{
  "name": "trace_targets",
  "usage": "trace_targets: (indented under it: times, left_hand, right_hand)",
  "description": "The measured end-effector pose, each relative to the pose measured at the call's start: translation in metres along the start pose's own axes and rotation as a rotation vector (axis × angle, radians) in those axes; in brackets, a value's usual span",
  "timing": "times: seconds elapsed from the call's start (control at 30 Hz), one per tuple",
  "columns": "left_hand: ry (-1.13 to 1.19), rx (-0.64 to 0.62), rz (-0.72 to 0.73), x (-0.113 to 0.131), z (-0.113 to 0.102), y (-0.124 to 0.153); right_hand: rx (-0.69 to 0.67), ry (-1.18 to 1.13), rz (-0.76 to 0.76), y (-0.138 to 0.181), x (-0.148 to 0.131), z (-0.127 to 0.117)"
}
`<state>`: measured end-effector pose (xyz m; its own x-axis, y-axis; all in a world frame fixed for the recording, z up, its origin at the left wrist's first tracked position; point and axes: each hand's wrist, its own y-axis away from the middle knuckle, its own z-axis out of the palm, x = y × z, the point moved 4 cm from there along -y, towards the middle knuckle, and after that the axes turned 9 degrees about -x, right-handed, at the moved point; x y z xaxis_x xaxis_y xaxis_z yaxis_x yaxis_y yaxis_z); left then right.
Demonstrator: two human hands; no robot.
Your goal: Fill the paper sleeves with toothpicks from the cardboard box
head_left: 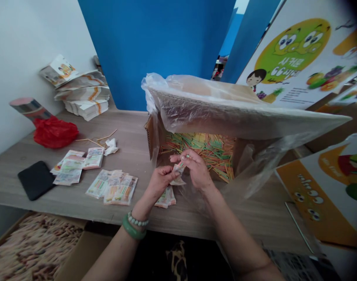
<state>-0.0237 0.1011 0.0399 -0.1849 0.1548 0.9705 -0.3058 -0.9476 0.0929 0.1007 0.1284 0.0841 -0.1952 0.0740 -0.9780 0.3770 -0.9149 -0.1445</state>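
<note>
Pinching a small printed packet (178, 169) in the left hand (163, 175), with thumb and fingers pressed together, at the middle of the frame. Just beside it, gripping what look like short sticks (187, 156) in the curled fingers of the right hand (198, 168), though too small and blurred here to be certain.

Working over a grey wood-grain table (131, 134), near a cardboard carton (149, 137) lined with clear plastic (192, 117) and strewn inside with thin coloured sticks (203, 150). Below the hands, partly covered, and in groups towards the left of the frame, laid out with filled packets (121, 190). Further left, set with a flat black device (36, 179) and a red plastic bag (55, 132); at upper left, piled with flattened white cartons (86, 95). Backed by a blue panel (160, 50) at top centre, and flanked by a fruit-printed box (292, 62) at upper right.

Reaching up from the lower edge with both forearms, slanting inward to meet at centre. Wearing a green bangle (132, 229) on the left wrist.
</note>
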Motion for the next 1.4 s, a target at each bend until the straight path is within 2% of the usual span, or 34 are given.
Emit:
trace_targets:
  times: [0.1,0.23,0.43,0.63,0.8,0.93,1.07,1.17,1.4]
  left_hand:
    - [-0.009,0.003,0.034,0.002,0.003,-0.01]
    - [-0.024,0.026,0.069,0.007,0.003,-0.02]
    - [-0.047,0.06,0.076,0.004,0.003,-0.019]
    - [-0.129,0.071,0.145,0.01,0.002,-0.014]
    - [-0.257,0.02,0.239,0.015,0.007,-0.031]
    - [-0.044,-0.045,0.152,0.003,0.019,-0.053]
    - [0.198,-0.002,0.121,-0.003,0.025,-0.06]
    - [0.264,0.027,0.099,-0.003,0.023,-0.057]
    - [0.281,0.055,0.095,-0.001,0.021,-0.052]
  right_hand:
    - [0.006,0.003,0.018,-0.004,-0.002,-0.007]
    - [0.049,0.036,-0.081,-0.006,-0.013,-0.019]
    - [0.05,-0.001,-0.121,-0.003,-0.015,-0.028]
    - [0.012,0.019,-0.052,-0.005,-0.007,-0.022]
    - [-0.064,0.054,0.001,-0.015,0.004,-0.016]
    - [-0.043,0.134,-0.033,-0.025,0.009,-0.022]
    - [0.058,0.175,-0.047,-0.025,0.011,-0.033]
    - [0.175,0.202,-0.038,-0.019,0.016,-0.042]
    - [0.236,0.179,-0.016,-0.016,0.019,-0.038]
